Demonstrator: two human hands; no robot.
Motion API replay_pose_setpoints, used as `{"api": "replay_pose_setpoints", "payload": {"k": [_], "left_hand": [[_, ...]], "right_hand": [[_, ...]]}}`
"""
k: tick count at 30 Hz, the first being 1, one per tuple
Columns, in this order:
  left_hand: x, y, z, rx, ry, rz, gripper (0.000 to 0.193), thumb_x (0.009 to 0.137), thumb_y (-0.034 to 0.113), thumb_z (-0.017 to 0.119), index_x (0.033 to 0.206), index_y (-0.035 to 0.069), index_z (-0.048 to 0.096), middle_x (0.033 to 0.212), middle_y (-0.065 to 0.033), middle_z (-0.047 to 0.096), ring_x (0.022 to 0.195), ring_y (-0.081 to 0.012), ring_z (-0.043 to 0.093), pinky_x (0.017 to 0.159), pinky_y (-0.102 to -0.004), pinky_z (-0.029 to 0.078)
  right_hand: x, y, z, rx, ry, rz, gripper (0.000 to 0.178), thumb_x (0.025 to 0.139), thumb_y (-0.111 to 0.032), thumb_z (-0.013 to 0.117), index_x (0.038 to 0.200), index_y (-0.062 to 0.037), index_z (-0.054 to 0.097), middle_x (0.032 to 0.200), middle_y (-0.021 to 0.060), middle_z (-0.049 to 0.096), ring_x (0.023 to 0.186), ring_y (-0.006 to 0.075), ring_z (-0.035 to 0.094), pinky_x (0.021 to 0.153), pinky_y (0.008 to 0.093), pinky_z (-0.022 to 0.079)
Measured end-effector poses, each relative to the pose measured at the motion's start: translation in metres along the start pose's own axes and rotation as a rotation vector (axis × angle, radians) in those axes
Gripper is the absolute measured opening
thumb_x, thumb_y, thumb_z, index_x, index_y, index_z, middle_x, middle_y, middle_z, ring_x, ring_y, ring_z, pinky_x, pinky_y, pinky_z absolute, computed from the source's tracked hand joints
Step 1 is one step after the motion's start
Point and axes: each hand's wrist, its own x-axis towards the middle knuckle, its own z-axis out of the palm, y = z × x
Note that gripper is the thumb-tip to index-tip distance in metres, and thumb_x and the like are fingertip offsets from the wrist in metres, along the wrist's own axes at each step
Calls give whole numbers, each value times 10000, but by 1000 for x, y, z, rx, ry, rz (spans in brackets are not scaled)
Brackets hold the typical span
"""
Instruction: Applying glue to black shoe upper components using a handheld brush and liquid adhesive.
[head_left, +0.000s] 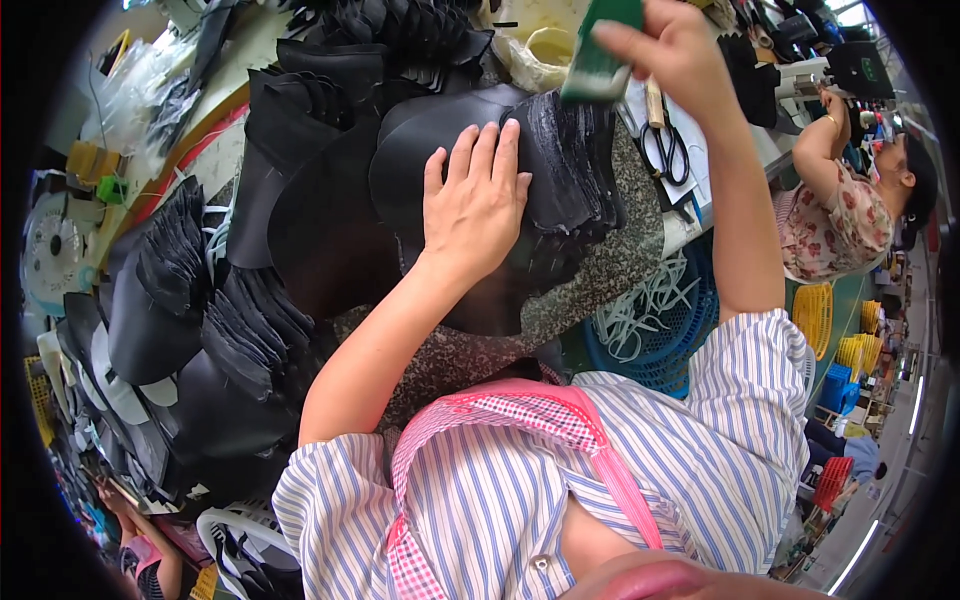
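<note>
My left hand (472, 200) lies flat, fingers stretched out, on a fanned stack of black leather-like pieces (420, 135). The rough, overlapping edges (572, 165) of that stack show just right of my fingers. Above them, my right hand (685, 60) is closed on a green brush (604, 45) with a pale, worn lower end. Behind the brush stands a whitish pot (548, 48), partly covered by it. Under the stack is a speckled stone slab (638, 215).
More black piece stacks (255, 320) crowd the left side. Black-handled scissors (668, 155) and a wooden-handled tool (655, 105) lie right of the slab. A blue basket (610, 350) holds pale straps. Another person (840, 225) works at the far right.
</note>
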Motion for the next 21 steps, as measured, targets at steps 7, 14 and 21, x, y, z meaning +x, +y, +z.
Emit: {"api": "replay_pose_setpoints", "payload": {"k": [7,14,21], "left_hand": [[14,0,-17,-89,-234,13,606,730,231,569,1249,80,295,1165,-104,419,1097,-261,366,864,-414,294],[67,-26,-23,-277,-593,-29,737,530,216,738,1161,43,401,1151,-128,425,1105,-279,352,846,-398,344],[32,-24,-24,-1195,-245,-365,414,616,-11,669,957,29,437,790,-43,548,735,-111,526,669,-239,420]], "right_hand": [[21,19,-12,-280,270,94,132,697,-135,580,742,-11,592,585,92,559,557,154,544,523,264,415],[23,112,14,-471,199,-25,289,688,-348,595,822,-92,596,655,135,579,626,288,566,575,354,437],[9,135,-6,223,333,-21,196,737,-201,622,746,-6,607,668,51,609,588,81,529,563,240,421]]}}
